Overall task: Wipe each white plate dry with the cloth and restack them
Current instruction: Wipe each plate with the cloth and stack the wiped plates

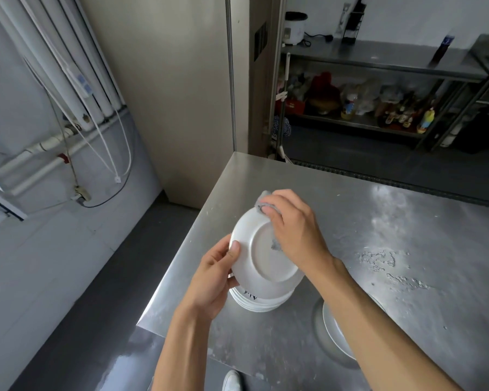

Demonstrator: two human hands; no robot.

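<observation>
White plate (261, 261), round, glossy, foot ring up, under crumpled grey cloth (261, 199).

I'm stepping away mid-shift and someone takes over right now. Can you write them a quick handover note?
Left hand grips the lifted plate by its left rim, underside showing. Right hand presses the cloth on its far edge. A stack of white plates sits on the steel table directly beneath; another plate lies to the right, partly hidden. Done: unclear how many are dry. Left: finish this plate, wipe the rest, restack.
</observation>
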